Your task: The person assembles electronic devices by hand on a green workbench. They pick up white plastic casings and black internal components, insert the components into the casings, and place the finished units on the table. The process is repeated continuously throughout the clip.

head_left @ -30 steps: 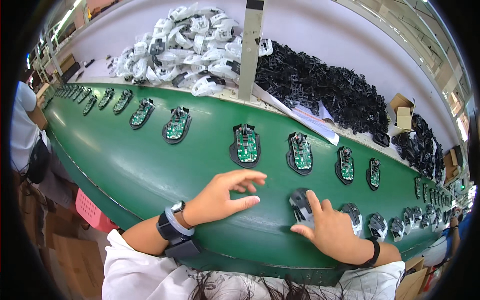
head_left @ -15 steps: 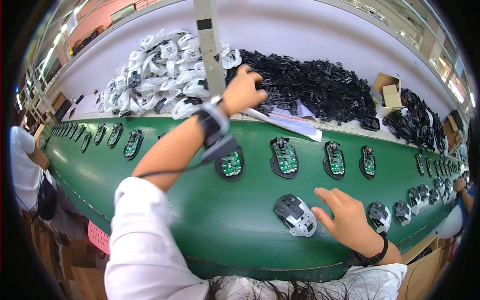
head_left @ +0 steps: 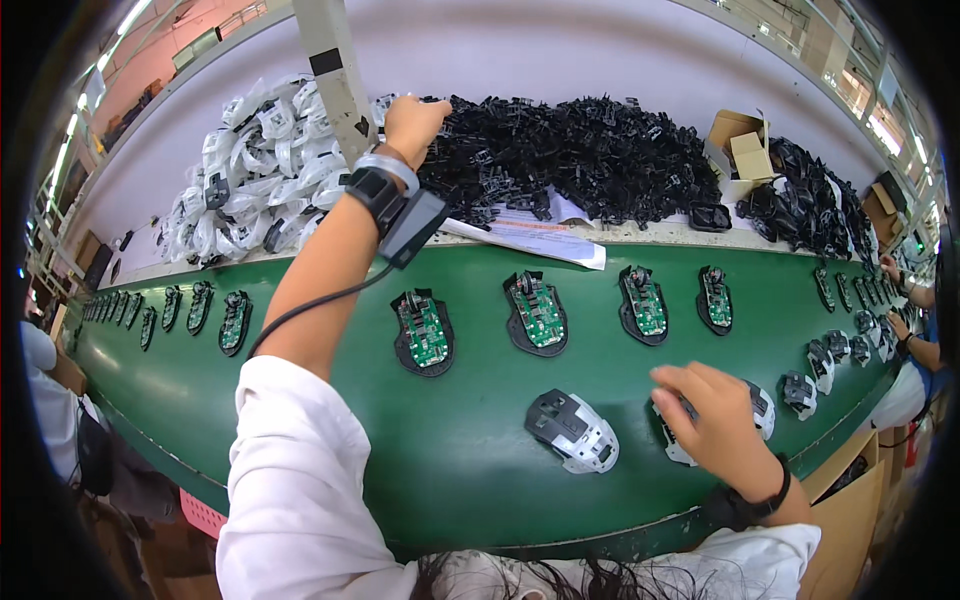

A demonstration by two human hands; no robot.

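Left grip (head_left: 412, 128) was at the near-left edge of the loose heap of small black plastic pieces (head_left: 580, 150), fingers bent and mostly turned from us; we could not tell whether it held a piece. Right grip (head_left: 722, 415) hung loosely curved, thumb apart from the fingers, with no piece visible between them. Below it we noted a partly hidden grey-and-white mouse-shaped plastic shell (head_left: 672, 438); contact was uncertain.

We recorded another mouse-shaped shell, grey at one end and white at the other (head_left: 575, 432), lying uncovered on the green surface (head_left: 460, 470), left of the right grip. Beyond it was a row of green circuit boards on black plastic bases, the nearest one (head_left: 424, 332) standing to the right of the left forearm.

Risks, as we judged them: the black pieces looked tangled, so a hasty pull could have dragged out several or spilled some onto the boards. The thin black cable (head_left: 325, 300) bowed from the boxy black wrist device (head_left: 415, 228) along the left forearm; a low return swing could have caught that board. A careless drop of the right grip could have nudged the half-covered shell.
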